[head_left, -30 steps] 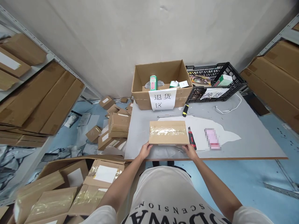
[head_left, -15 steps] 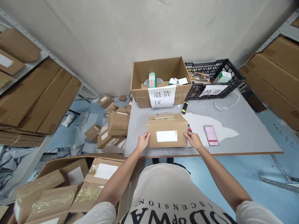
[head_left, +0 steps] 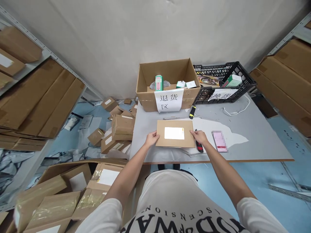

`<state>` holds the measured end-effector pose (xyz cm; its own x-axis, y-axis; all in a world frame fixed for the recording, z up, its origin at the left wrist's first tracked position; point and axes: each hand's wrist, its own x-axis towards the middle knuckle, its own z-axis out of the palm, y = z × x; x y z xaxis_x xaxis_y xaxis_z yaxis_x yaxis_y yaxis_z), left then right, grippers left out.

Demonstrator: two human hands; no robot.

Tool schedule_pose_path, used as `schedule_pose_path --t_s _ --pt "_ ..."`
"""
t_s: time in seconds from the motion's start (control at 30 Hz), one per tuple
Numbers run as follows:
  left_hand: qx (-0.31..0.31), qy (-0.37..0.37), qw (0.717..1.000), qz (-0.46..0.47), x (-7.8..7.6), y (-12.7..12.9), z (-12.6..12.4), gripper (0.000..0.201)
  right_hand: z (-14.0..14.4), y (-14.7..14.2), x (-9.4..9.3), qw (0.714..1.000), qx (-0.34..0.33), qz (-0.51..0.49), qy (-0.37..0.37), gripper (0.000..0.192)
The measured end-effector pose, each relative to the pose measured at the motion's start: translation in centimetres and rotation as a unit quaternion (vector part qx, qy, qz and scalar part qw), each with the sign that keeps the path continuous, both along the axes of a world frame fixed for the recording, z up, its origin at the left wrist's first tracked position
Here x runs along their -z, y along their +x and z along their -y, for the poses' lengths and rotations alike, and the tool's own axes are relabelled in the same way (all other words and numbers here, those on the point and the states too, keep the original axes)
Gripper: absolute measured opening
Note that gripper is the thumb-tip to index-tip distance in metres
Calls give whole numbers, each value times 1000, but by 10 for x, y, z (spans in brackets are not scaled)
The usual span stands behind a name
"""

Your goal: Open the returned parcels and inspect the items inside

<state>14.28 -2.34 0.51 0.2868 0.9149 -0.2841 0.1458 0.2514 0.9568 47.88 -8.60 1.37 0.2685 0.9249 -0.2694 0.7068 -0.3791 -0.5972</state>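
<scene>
A brown cardboard box (head_left: 161, 142) with a white label (head_left: 174, 133) is held between my two hands over the front of the grey table (head_left: 257, 142). My left hand (head_left: 152, 138) pinches its left side, and my right hand (head_left: 199, 136) grips the right side. Its labelled face is turned up toward me. Partly beneath my right hand lies a red-and-black utility knife (head_left: 199, 147). A phone (head_left: 220, 141) with a pink screen rests to the right on a white sheet (head_left: 235, 138).
Behind stand an open carton (head_left: 145, 102) with a paper sign and a black crate (head_left: 201, 95), both holding small boxes. A yellow-and-black cutter (head_left: 192, 112) lies before them. Parcels fill a large carton (head_left: 55, 166) at lower left. Shelves with cartons (head_left: 41, 100) flank both sides.
Both hands have tilted the box, so its taped top side no longer shows and the labelled face lies flatter. More of the red-and-black knife is now visible.
</scene>
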Motion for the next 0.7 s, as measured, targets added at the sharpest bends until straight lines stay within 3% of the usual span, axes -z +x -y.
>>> schedule_pose_path --t_s 0.13,0.3,0.43,0.53,0.7 --pt "3 -42 997 68 4 0 -2 76 -6 1 6 1000 24 -15 3 53" --pt "-2 -44 996 82 12 -1 -2 79 -4 -1 11 998 50 -46 17 57" --pt "-34 -70 995 67 30 -12 4 69 9 1 26 985 94 -140 39 56" --pt "-49 -84 994 44 48 -27 20 64 35 5 46 964 137 -216 73 52" --pt "-9 -23 1000 -5 69 -37 51 81 75 -7 65 983 38 -172 56 77"
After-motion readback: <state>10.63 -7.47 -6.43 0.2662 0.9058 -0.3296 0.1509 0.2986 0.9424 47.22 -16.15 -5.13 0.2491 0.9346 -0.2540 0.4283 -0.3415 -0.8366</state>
